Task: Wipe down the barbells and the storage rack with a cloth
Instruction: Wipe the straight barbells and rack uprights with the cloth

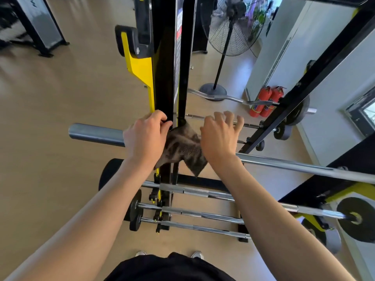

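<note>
Where the head camera looks down past the person's chest, both hands sit near the middle of the view, on either side of a mottled brown cloth. That cloth is draped over the top barbell right where the bar crosses the black rack post, and one corner hangs down toward 6 o'clock. The left hand lies over the bar on the cloth's 9 o'clock side, fingers curled, with thumb and forefinger pinching the cloth's edge by the post. The right hand is on the cloth's 3 o'clock side, its heel on the cloth and its fingers spread, half bent and holding nothing. The two hands are apart, with the cloth between them.

The bar's thick grey sleeve sticks out toward 9 o'clock, and its thin shaft runs off toward 4 o'clock. Toward 6 o'clock, three lower barbells lie one under another on the rack, with small black plates at their left ends. A yellow bracket sits on the post at 11 o'clock. A pedestal fan stands at 1 o'clock, and a bent curl bar passes in front of its base. Two red fire extinguishers stand at 2 o'clock beside the white wall. The floor is tan.
</note>
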